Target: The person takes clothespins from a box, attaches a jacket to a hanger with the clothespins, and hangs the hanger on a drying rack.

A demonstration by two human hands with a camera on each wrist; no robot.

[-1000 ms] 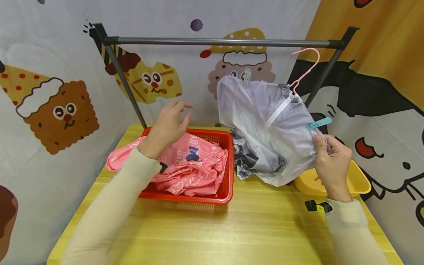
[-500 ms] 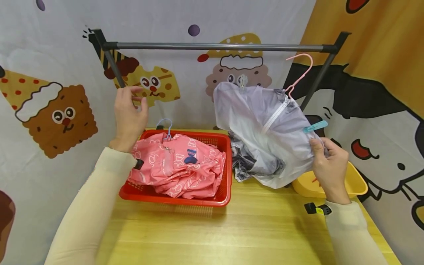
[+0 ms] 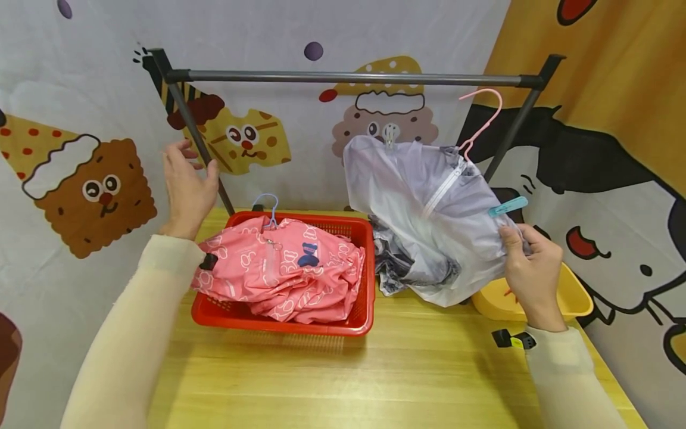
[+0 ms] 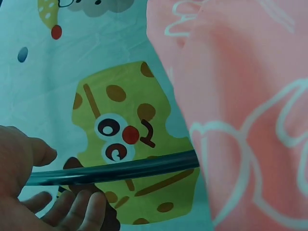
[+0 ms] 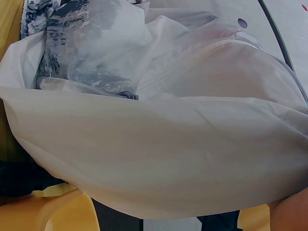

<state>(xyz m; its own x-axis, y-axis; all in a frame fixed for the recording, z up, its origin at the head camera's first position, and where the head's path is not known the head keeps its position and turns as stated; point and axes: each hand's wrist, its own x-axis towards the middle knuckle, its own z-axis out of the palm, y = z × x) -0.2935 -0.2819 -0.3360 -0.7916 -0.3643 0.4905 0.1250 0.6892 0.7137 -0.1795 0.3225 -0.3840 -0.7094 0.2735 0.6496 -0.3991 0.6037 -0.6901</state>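
Note:
My right hand (image 3: 533, 268) pinches the edge of a pale grey-white zip jacket (image 3: 407, 190) that hangs on a pink hanger (image 3: 485, 122). A blue clothespin (image 3: 508, 206) is clipped on the jacket just above my fingers, and a clear clothespin (image 3: 390, 136) sits at its other shoulder. The pink hook stands a little below the rack's bar (image 3: 343, 77). Beside the rack's left post, my left hand (image 3: 187, 193) is raised with fingers loosely bent, holding nothing. Below it, a pink patterned garment (image 3: 284, 271) with a light blue hanger (image 3: 274, 208) lies in a red basket (image 3: 284, 326).
A yellow tub (image 3: 576, 292) with small red items stands at the right, partly behind my right hand. Dark printed cloth (image 3: 393, 262) lies bunched under the jacket. The wooden table (image 3: 300, 381) carries everything, with a cartoon-print curtain (image 3: 321, 24) behind.
My left hand has moved left from above the basket to beside the left post, uncovering the light blue hanger. The pink sleeve now lies lower at the basket's left. My right hand keeps its hold.

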